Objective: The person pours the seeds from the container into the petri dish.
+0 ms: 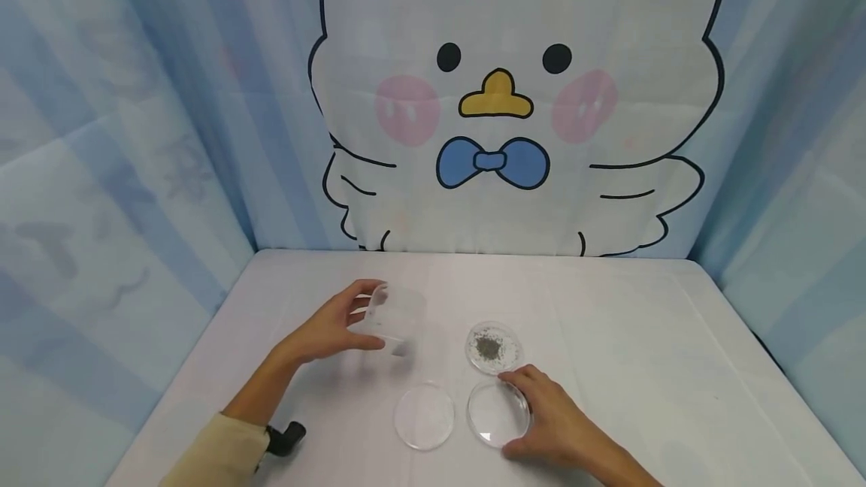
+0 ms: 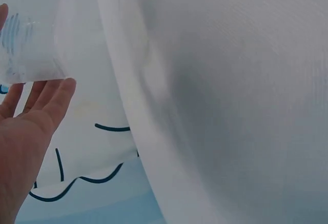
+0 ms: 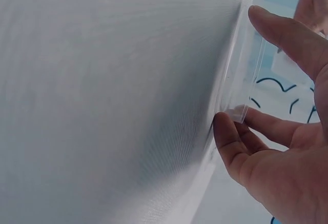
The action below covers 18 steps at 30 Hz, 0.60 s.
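My left hand (image 1: 331, 331) grips a clear plastic container (image 1: 401, 314) from its left side, tilted above the table, with small dark patches showing in it. The left wrist view catches part of this container (image 2: 36, 44) between thumb and fingers. In front of me, my right hand (image 1: 553, 418) holds a clear, round petri dish (image 1: 497, 415) by its right side, thumb at the near edge and fingers at the far edge. Seen from the right wrist, the dish (image 3: 241, 75) stands edge-on, low at the white tabletop. Just behind it lies another petri dish (image 1: 509, 337) with dark grey granules heaped inside.
A clear, round, shallow dish or lid (image 1: 424, 416) lies flat on the white table (image 1: 643, 352), left of the held petri dish. Behind the table's far edge hangs a curtain (image 1: 507, 224) with a cartoon bird; blue curtains (image 1: 798, 246) flank both sides.
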{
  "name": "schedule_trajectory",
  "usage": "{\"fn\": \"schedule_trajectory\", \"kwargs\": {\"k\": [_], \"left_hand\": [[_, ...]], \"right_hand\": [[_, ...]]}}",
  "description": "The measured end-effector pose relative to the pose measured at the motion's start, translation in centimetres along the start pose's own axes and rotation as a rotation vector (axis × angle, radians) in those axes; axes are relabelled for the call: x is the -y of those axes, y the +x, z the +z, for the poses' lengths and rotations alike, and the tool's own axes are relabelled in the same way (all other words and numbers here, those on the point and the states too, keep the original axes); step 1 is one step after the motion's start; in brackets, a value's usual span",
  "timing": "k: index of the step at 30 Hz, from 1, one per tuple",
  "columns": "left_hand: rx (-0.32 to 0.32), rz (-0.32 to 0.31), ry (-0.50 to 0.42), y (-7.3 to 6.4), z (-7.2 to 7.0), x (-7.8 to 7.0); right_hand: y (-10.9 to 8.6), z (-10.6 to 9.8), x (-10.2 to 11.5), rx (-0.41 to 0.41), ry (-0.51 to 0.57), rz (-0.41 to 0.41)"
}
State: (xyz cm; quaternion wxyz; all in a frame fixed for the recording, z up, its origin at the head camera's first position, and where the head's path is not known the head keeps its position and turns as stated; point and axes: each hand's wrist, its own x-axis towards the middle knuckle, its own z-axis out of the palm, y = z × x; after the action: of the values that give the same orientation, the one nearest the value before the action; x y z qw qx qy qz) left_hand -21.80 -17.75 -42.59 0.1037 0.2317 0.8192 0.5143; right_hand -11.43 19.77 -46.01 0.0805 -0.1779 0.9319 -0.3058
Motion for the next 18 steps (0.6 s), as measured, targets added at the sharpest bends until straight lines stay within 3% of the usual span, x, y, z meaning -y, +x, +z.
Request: {"fn": "schedule_trajectory", "kwargs": {"k": [13,18], "left_hand": [[0.016,0.143,0.087,-0.1,2.1,-2.0],[-0.023,0.18,0.245,0.0,3.2,-3.1]], "right_hand": [[-0.3,-0.2,-0.4,-0.037,0.017,-0.049],[-0.2,-0.1,-0.5,-0.031,0.017,-0.053]]}}
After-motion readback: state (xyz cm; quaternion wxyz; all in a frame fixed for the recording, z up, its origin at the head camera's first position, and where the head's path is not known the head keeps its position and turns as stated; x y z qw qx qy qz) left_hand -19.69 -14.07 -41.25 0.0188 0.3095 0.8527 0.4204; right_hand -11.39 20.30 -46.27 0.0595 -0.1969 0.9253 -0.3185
